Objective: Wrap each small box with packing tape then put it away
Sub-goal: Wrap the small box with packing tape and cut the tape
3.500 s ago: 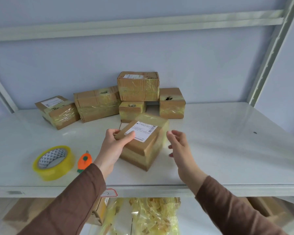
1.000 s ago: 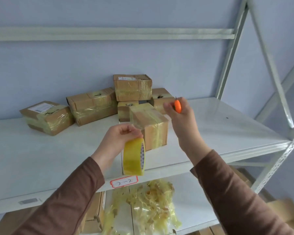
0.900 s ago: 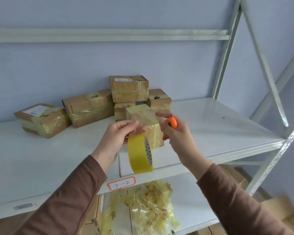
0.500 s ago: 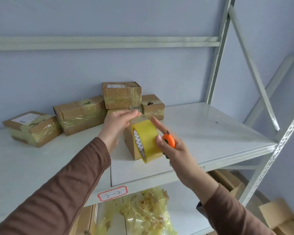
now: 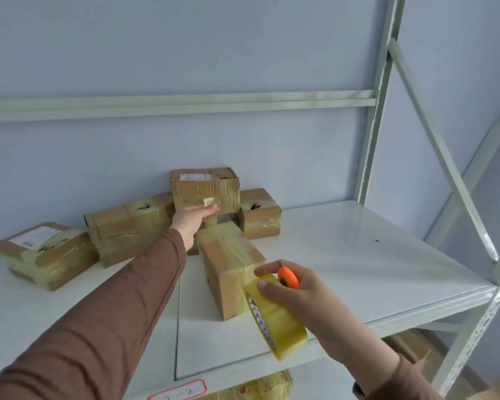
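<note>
Yellow tape roll (image 5: 277, 316) and orange cutter (image 5: 288, 278) sit gripped in right hand (image 5: 298, 295); left hand (image 5: 192, 220) pinches the tape end (image 5: 210, 202) beyond the box (image 5: 231, 269).

A pale metal shelf (image 5: 344, 255) stands against a blue wall (image 5: 214, 53); a handwritten label (image 5: 177, 393) marks its front edge.

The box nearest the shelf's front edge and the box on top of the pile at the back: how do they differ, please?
The front box lies on the shelf, its top face plain; the top box rests on other boxes and bears a white label. Tape runs from the front box to the roll; none from the top box. Both are brown cardboard under yellowish tape.
</note>
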